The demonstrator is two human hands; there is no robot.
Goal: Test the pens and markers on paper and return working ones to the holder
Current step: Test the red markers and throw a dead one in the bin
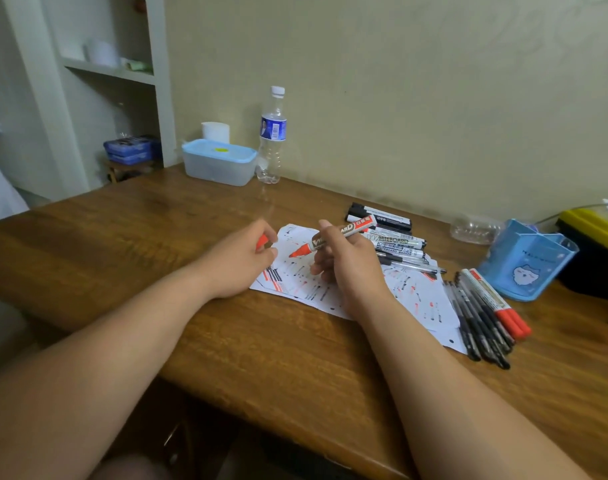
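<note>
My right hand (347,268) grips a red whiteboard marker (333,239), uncapped, its red tip pointing left just above the paper (416,292). My left hand (240,261) is closed on the marker's red cap (262,242). The white paper lies on the wooden desk, covered in red and black test strokes. Behind my right hand lies a pile of whiteboard markers (396,237). To the right of the paper lies a row of black pens and two red-capped markers (486,313). The blue pen holder (527,261) stands at the right; I see no pens in it.
A clear water bottle (272,136) and a blue-lidded plastic box (219,162) stand at the back of the wooden desk (157,244). A yellow and black case (596,251) sits at the far right. A white shelf unit (112,74) stands at the back left.
</note>
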